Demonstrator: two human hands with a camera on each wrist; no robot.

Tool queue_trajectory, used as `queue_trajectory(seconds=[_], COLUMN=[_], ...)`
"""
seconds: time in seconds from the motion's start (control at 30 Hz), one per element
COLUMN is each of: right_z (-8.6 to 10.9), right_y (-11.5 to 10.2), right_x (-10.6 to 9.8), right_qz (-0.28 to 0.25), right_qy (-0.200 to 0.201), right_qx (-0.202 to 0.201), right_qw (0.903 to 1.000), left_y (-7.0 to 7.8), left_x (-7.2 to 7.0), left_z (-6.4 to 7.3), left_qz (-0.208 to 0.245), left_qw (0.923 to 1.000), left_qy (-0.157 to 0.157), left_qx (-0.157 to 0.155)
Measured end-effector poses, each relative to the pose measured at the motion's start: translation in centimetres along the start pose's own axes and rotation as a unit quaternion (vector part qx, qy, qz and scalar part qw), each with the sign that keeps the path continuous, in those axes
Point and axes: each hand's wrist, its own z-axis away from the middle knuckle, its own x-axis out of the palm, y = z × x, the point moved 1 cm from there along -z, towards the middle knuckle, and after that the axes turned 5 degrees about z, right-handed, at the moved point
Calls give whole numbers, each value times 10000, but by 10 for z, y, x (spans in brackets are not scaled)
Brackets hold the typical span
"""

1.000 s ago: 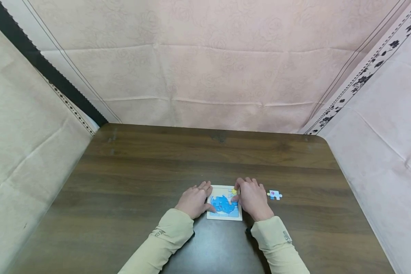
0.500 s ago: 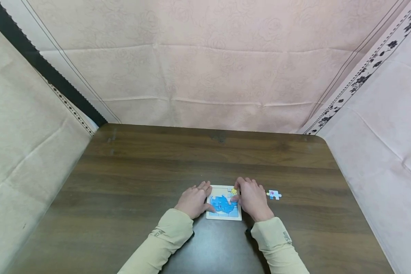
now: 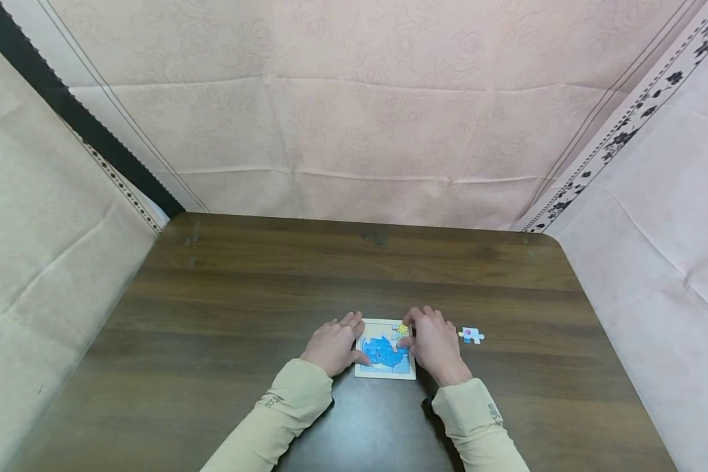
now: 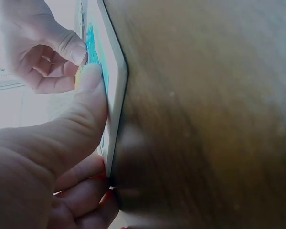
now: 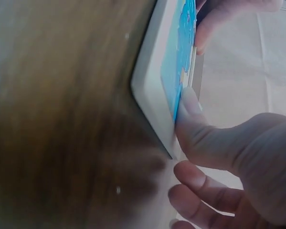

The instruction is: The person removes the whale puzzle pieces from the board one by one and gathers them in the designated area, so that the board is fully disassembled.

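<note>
A small square jigsaw puzzle board (image 3: 385, 375) with a pale frame and a blue animal picture lies near the front of the table. My left hand (image 3: 333, 347) holds its left side, the thumb on the picture and the other fingers along the frame's outer edge, as the left wrist view shows. Over the board's right side, my right hand (image 3: 438, 342) pinches a puzzle piece with a yellow sun (image 3: 402, 329) between thumb and index finger; the hand partly covers it. In the right wrist view, the right thumb (image 5: 190, 107) presses down at the board.
One loose puzzle piece (image 3: 471, 335), light blue with a pink spot, lies just right of the right hand. The brown wooden table (image 3: 271, 282) stretches away to a pale cloth (image 3: 360, 131) hanging behind it. More cloth hangs at both sides.
Both hands stay in place on the board. The right hand and wrist shift very slightly; the board and loose piece look unmoved.
</note>
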Motion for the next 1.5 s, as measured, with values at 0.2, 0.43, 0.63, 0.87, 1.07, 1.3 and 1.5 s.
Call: queue_trajectory(seconds=[0.2,0.43,0.63,0.87,1.07,1.3,1.5], right_z=[3,7,11,14,15,21,32], right_y=[0,-1,-1,4,9,42,94], right_x=[-3,-2,-1,4,3,-16,-44], right_qz=[-340,-728,-1090,-1898,-2395,-2611,-2384], right_qy=[10,142,398,520,639,1257,1916], right_qx=[-30,-51,-12,128,241,453,907], right_qw=[9994,9972,9932,9804,9685,9560,9477], left_y=[0,0,0,1,0,1,-1], left_x=[0,0,-2,-1,-1,1,1], left_z=[0,0,1,1,2,2,2], left_qz=[11,-16,-35,10,2,73,102], left_qw=[10000,10000,10000,9999,10000,10000,9999], left_qy=[-25,-30,-34,-81,-64,-9,20], left_qx=[4,-1,-35,-96,-23,12,48])
